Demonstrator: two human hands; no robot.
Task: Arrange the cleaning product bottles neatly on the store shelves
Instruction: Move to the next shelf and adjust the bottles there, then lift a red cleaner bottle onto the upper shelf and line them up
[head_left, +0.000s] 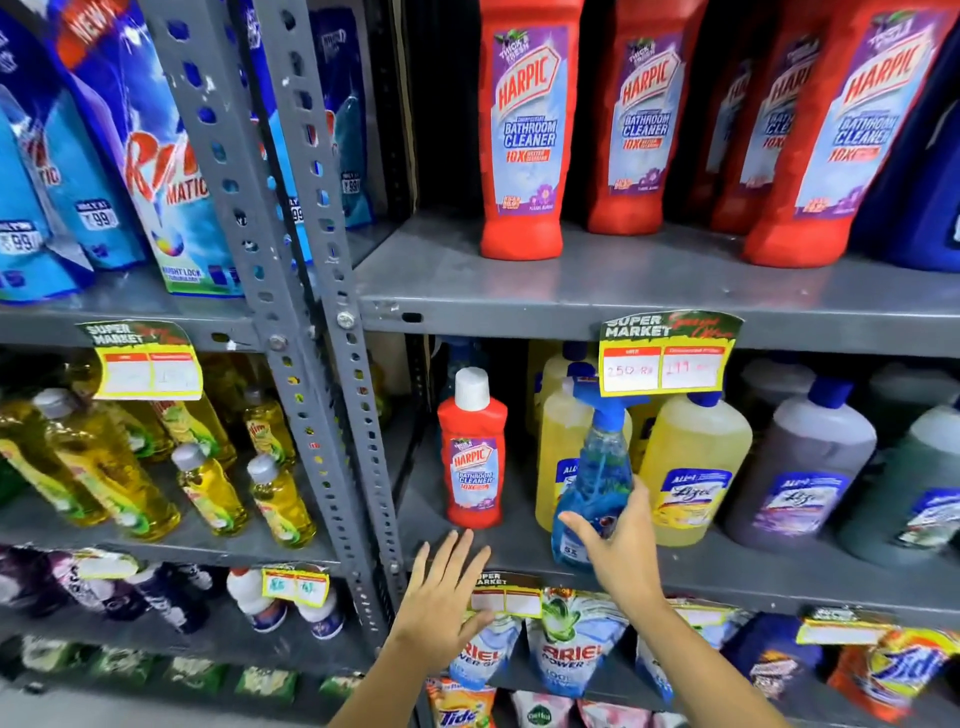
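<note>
The grey metal shelf unit (519, 280) fills the view, its perforated upright (332, 364) splitting it into two bays. Taking the small red Harpic bottle (471, 452) on the middle shelf as the landmark: above it, on the next shelf up, stands a row of large red Harpic bottles (522, 130), upright and side by side. To its right, on the same shelf, sit big yellow jugs (693, 467), then a grey-purple jug (802, 467) further right, all with blue caps. To its left, past the upright, yellow dish-liquid bottles (208, 488) stand in loose rows. Above-left of it are blue Rin pouches (156, 156), and below it, Ariel pouches (571, 644).

The landmark bottle itself stands upright with a white cap, alone near the shelf's front edge. Just to its right is a blue spray bottle (595, 478), in front of the yellow jugs (its trigger partly hidden by a yellow price tag (665, 358)).

The right hand (618, 545) wraps around the spray bottle's lower body, thumb on one side and fingers on the other. The left hand (447, 587) is spread wide and holds nothing, fingertips just below the landmark bottle's base.
</note>
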